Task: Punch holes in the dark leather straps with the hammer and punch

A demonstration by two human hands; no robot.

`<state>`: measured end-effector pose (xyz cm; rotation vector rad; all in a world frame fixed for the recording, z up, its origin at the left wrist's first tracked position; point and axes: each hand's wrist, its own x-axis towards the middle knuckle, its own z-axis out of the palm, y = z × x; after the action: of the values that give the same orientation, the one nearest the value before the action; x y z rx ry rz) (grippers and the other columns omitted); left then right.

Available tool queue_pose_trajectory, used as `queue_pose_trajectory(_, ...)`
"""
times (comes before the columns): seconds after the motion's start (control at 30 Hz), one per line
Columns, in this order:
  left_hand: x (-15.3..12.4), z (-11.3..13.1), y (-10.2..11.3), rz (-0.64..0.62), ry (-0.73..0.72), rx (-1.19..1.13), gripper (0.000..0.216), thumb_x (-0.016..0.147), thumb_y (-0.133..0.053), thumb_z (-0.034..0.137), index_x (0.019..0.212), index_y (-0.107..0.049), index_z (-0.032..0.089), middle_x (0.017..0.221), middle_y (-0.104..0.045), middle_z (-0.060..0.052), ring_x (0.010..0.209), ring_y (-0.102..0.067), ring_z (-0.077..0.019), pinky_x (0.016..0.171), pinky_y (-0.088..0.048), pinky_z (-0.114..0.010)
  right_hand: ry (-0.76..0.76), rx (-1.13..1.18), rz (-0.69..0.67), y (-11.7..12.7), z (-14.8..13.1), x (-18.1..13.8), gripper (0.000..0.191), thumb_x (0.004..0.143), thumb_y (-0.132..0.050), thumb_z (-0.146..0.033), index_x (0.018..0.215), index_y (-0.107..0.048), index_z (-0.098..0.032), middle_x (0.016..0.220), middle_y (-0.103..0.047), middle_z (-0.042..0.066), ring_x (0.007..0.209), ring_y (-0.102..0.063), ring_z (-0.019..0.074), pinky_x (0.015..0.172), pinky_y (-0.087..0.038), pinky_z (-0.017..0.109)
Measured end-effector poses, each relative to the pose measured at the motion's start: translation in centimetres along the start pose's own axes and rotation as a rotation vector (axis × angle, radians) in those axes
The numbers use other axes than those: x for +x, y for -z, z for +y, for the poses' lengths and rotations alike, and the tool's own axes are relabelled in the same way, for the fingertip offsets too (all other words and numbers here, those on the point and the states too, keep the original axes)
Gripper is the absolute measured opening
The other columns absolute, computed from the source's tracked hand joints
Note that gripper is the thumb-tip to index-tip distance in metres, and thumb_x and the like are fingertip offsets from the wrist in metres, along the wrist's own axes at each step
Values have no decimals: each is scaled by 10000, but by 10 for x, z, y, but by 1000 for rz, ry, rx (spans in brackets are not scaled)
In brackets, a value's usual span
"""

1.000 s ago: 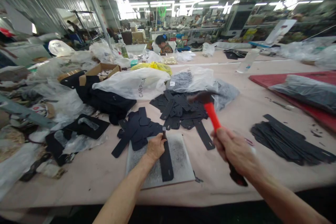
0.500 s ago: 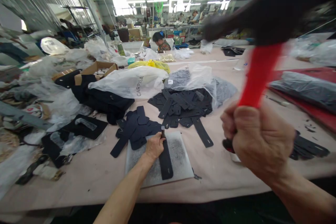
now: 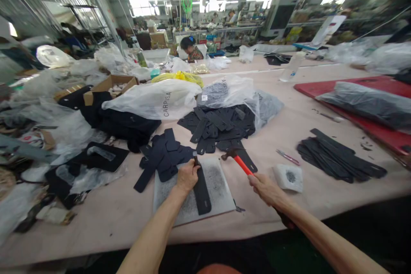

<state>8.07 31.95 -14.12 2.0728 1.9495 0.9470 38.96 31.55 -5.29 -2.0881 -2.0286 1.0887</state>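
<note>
My left hand (image 3: 188,175) is closed around a short metal punch (image 3: 195,157), held upright on the far end of a black strap piece (image 3: 202,192). The strap lies on a white board (image 3: 221,188) smudged with dark marks. In my right hand (image 3: 267,189) is a hammer (image 3: 241,164) with a red handle. Its dark head hangs above the table to the right of the punch, apart from it. A heap of black pieces (image 3: 167,154) sits at the board's left edge, and a larger pile of black straps (image 3: 221,126) lies behind.
On the right are a stack of black straps (image 3: 337,156), a white block (image 3: 289,177) and a red-handled cutter (image 3: 288,157). Plastic bags (image 3: 154,98) and black fabric (image 3: 118,122) crowd the back left. A red board (image 3: 305,90) carries a wrapped bundle. One person (image 3: 192,50) sits beyond the table.
My right hand has swung the hammer down from high near the camera to just above the table. The left hand keeps the punch on the strap. The view has shifted slightly to the right.
</note>
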Motion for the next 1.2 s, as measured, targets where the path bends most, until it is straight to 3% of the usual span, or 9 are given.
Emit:
queue_pose_trajectory(0.1,1,2,3,2,-10,-27,94,884,-501,204,895,-595,197,783,-695,-59,728,-674,-201,655,-469,-269,99,-217,193,-26,11,9,267,956,-370,-321,974,-567,-141,863,-619,102,714,-585,198,649,-432,313)
queue_pose_trajectory(0.2,2,5,6,-5,-4,-54,136,891,-492,220,960,-608,195,815,-705,-59,728,-674,-201,681,-478,-277,408,-323,385,-44,-18,6,318,913,-484,-286,1189,-548,-143,1198,-570,166,1059,-544,278,891,-421,409)
queue_pose_trajectory(0.33,2,7,9,-30,38,-113,166,903,-472,251,954,-621,197,848,-710,-61,765,-675,-203,720,-484,-285,748,-231,286,-78,-75,-2,466,867,-589,-378,1292,-527,-197,1362,-502,126,1224,-445,300,1038,-334,473)
queue_pose_trajectory(0.5,7,7,10,-20,162,-254,199,893,-491,314,904,-649,194,851,-715,-43,778,-655,-178,724,-475,-262,706,-189,284,-122,-90,-9,571,862,-594,-393,1379,-472,-183,1441,-443,146,1351,-314,342,1117,-179,574)
queue_pose_trajectory(0.67,18,4,18,218,457,-311,263,868,-522,398,838,-653,173,735,-700,-27,675,-625,-163,636,-462,-240,693,-172,248,-121,-84,-10,562,860,-594,-405,1373,-488,-202,1456,-438,136,1359,-319,339,1129,-166,572)
queue_pose_trajectory(0.87,-11,16,29,100,359,-303,254,871,-530,381,901,-688,184,819,-728,-47,749,-659,-186,712,-495,-274,675,-147,222,-118,-86,-7,565,858,-594,-400,1377,-488,-203,1473,-425,130,1378,-301,339,1137,-146,580)
queue_pose_trajectory(0.97,-24,22,26,67,322,-336,242,876,-518,339,936,-701,193,901,-742,-60,835,-680,-198,772,-509,-291,719,-150,149,-115,-73,-12,676,839,-602,-424,1440,-402,-186,1507,-385,130,1414,-243,338,1137,-134,600)
queue_pose_trajectory(1.07,-25,22,23,54,325,-339,224,871,-523,311,914,-704,186,879,-743,-58,818,-683,-200,760,-511,-294,763,-176,101,-113,-57,-20,758,817,-613,-465,1468,-354,-175,1539,-333,126,1441,-180,342,1144,-101,610)
queue_pose_trajectory(1.2,-20,21,26,76,345,-344,227,875,-530,316,932,-708,187,874,-741,-52,815,-681,-197,756,-511,-293,733,-221,146,-115,-55,-18,650,880,-541,-409,1462,-367,-179,1538,-341,117,1445,-179,328,1146,-81,606)
